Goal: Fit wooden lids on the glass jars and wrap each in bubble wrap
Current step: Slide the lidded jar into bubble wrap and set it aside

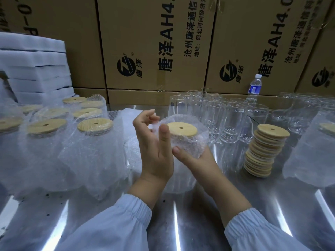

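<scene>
While wrapped jars [90, 142] with lids already crowd the left of the frame, a worker at a steel table [199, 214] handles another at centre. The right hand [194, 158] cups the jar [195, 144] from below, thumb curled onto its bubble wrap [184, 142]. The left hand [154, 147] lies against the wrap, thumb straight, fingers bent at its upper edge; whether they pinch it cannot be told. The wooden lid [182, 129] is on, so this jar looks nearly done. Much work seems left: bare glasses [233, 120] fill the upper right, beside a stack of lids [262, 151].
</scene>
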